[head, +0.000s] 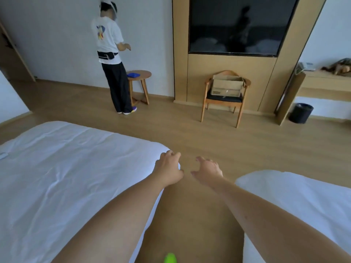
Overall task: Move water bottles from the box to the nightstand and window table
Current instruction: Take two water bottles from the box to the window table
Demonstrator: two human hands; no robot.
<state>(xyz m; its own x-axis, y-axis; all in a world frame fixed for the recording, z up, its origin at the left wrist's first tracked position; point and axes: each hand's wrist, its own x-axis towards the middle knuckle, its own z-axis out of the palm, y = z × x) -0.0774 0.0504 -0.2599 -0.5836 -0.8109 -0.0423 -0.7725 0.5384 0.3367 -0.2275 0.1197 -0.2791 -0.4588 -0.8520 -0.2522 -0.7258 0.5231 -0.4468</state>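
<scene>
Head view, left hand (168, 170) fingers (175, 154) spread, empty

Two white beds, bed on the left (62, 168) large and wrinkled, bed on the right (296, 202) partly in frame, wood floor (190, 133) strip between them. Wooden chair (224, 103) with dark seat against a wood wall panel (228, 69), black TV (237, 25) mounted above it. Second person (112, 57) in white shirt and dark trousers stands facing the wall, beside a small round wooden table (141, 74) carrying a blue item (133, 74). Black bin (301, 112) on the floor far right, under a shelf (322, 76) with a phone (305, 66). Green object (170, 258) at bottom edge, blurred.
</scene>
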